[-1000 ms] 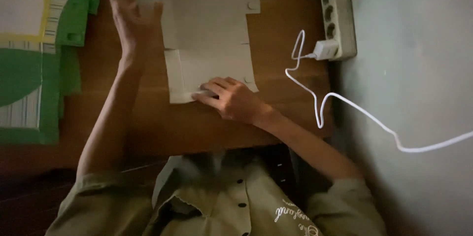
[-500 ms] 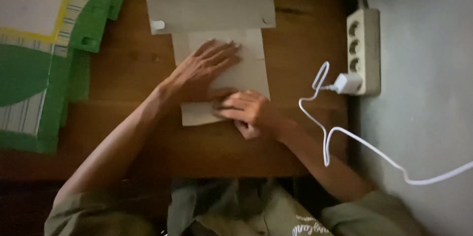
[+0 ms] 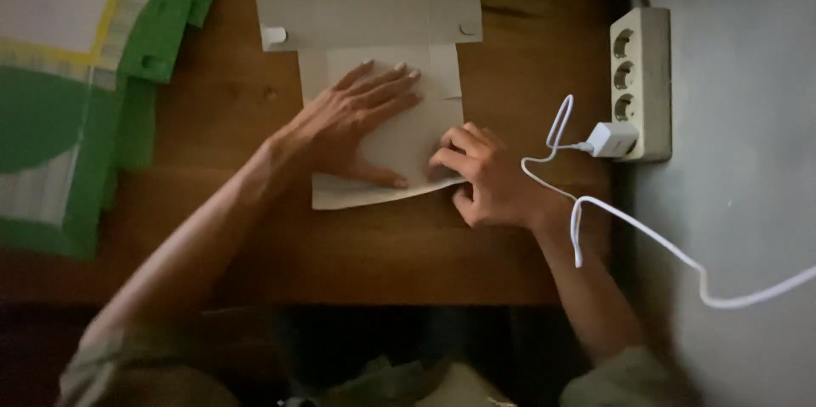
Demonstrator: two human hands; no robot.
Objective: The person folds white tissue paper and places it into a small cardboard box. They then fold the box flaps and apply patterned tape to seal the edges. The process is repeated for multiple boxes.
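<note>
Folding a flat cardboard sheet on a wooden surface

Head view: the left hand (image 3: 353,127) lies flat, fingers spread, pressing the sheet (image 3: 382,76) at centre frame; the right hand (image 3: 484,173) has its fingers curled, pinching the sheet's lower right edge. A fold looks in hand; creasing next would call for steady pressure. The sheet's long axis runs top to bottom, tabs toward the upper edge

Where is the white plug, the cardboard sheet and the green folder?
white plug (image 3: 612,138), head view, on its square body.
cardboard sheet (image 3: 365,8), head view, on its bare upper panel.
green folder (image 3: 161,29), head view, on its green flap.
</note>
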